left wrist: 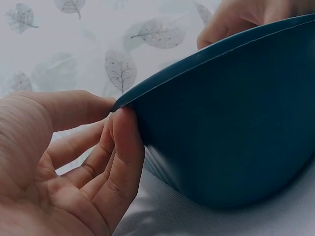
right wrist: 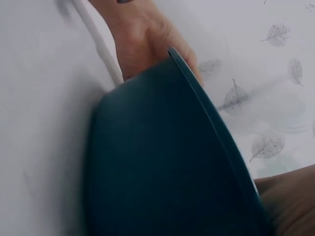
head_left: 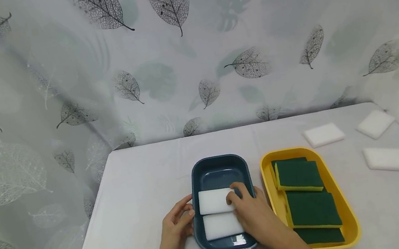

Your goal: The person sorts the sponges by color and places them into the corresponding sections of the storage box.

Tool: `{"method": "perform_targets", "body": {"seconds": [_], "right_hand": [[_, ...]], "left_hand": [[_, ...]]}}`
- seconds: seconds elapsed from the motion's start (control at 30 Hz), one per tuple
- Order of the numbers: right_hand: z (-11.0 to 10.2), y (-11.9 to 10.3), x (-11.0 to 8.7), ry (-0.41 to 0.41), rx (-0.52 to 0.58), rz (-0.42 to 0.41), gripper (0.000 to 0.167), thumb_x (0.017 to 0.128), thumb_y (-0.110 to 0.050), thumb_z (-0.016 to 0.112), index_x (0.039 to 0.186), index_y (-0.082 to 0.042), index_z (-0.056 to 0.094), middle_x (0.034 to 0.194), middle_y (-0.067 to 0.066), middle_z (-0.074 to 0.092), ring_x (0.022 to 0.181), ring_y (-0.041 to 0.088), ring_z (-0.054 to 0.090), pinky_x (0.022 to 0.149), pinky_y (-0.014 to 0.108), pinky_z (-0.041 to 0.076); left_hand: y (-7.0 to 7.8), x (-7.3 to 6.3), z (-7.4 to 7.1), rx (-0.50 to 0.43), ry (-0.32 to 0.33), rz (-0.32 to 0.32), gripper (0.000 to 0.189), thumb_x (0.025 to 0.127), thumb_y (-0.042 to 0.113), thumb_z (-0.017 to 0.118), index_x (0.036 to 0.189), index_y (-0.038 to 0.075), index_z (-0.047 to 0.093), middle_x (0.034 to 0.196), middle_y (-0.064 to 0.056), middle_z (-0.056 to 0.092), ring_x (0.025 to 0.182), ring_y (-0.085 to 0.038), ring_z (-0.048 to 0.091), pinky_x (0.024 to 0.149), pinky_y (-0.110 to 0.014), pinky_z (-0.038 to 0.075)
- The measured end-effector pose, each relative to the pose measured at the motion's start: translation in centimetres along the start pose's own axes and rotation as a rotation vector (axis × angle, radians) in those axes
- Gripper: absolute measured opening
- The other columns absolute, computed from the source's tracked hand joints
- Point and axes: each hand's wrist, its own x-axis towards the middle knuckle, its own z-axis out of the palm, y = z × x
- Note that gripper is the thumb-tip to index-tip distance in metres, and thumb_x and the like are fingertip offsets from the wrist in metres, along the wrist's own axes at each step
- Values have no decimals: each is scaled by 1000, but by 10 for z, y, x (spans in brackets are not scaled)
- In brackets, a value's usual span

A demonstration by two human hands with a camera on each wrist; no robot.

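A dark blue tray (head_left: 217,162) stands on the white table with two white sponge blocks lying in its near half, one behind the other. My left hand (head_left: 176,225) is at its left side; in the left wrist view, thumb and index finger pinch the tray's rim (left wrist: 197,60). Reaching in over the right wall, my right hand (head_left: 251,208) has thumb and bent index finger at the right end of the farther white sponge (head_left: 214,201). The nearer white sponge (head_left: 222,225) lies partly under that hand. The tray's outer wall (right wrist: 152,152) hides the right fingertips in the right wrist view.
Right of the blue tray stands a yellow tray (head_left: 347,214) with several green-and-yellow scouring sponges (head_left: 312,209). Three more white blocks lie on the table farther right: one block (head_left: 324,135) behind the yellow tray, another (head_left: 375,124) and a third (head_left: 390,159). A leaf-patterned curtain (head_left: 188,56) hangs behind.
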Motion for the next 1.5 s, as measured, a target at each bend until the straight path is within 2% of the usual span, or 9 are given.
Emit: {"method": "perform_targets", "body": {"seconds": [0.27, 0.5, 0.67, 0.8, 0.9, 1.03, 1.17, 1.3, 1.5], "right_hand": [[-1, -1, 1, 19, -12, 7, 22, 93, -7, 76, 109, -16, 64, 140, 20, 55, 102, 36, 71, 108, 69, 45], [3, 0, -1, -5, -21, 25, 23, 94, -11, 77, 112, -16, 63, 140, 19, 55, 88, 27, 72, 106, 65, 47], [3, -1, 1, -24, -47, 1, 22, 93, -13, 78, 111, -17, 65, 135, 15, 61, 102, 31, 71, 105, 65, 48], [2, -1, -2, -42, -65, -39, 18, 94, -14, 77, 107, -19, 65, 129, 10, 66, 118, 34, 64, 104, 65, 48], [2, 0, -4, -52, -103, -56, 16, 96, -24, 76, 106, -19, 65, 127, 7, 66, 122, 33, 59, 105, 63, 47], [1, 2, -5, -61, -145, -58, 33, 94, -39, 78, 116, -18, 66, 129, 5, 67, 122, 31, 58, 106, 62, 46], [0, 4, -6, -80, -166, -66, 51, 92, -43, 78, 133, -16, 65, 132, 6, 67, 126, 32, 57, 107, 62, 45], [-1, 5, -5, -89, -180, -95, 50, 93, -42, 77, 135, -16, 67, 133, 7, 67, 128, 35, 55, 108, 62, 44], [-8, 3, -6, -114, -174, -101, 48, 94, -40, 77, 134, -16, 68, 136, 8, 65, 131, 36, 53, 111, 63, 42]], "left_hand": [[3, 1, 3, -4, 8, 5, 49, 93, 12, 75, 141, 9, 63, 106, -5, 64, 70, -9, 58, 53, -22, 49], [-1, 0, 2, -2, 10, -10, 49, 93, 11, 74, 141, 8, 63, 107, -6, 63, 70, -10, 57, 53, -23, 48], [1, -1, 1, -3, 7, 1, 50, 94, 12, 74, 142, 8, 62, 107, -5, 64, 71, -9, 58, 55, -23, 51], [2, -2, 0, -11, 1, -1, 49, 95, 11, 73, 142, 7, 61, 106, -6, 63, 70, -8, 58, 54, -22, 51], [1, -2, 0, -11, 2, -14, 48, 95, 11, 73, 142, 7, 62, 106, -5, 63, 69, -8, 56, 54, -22, 51], [0, -1, 1, 3, -2, -18, 48, 95, 13, 74, 142, 9, 62, 107, -5, 63, 71, -8, 56, 55, -23, 51], [1, -2, 3, 26, -5, 0, 48, 95, 13, 74, 141, 9, 62, 108, -7, 62, 71, -9, 56, 55, -23, 51], [2, -3, 4, 27, 9, 15, 47, 94, 13, 74, 140, 8, 63, 107, -7, 62, 70, -9, 56, 54, -23, 51], [4, -4, 1, 50, -13, -1, 48, 97, 14, 72, 143, 9, 61, 110, -6, 62, 74, -9, 59, 56, -23, 53]]}}
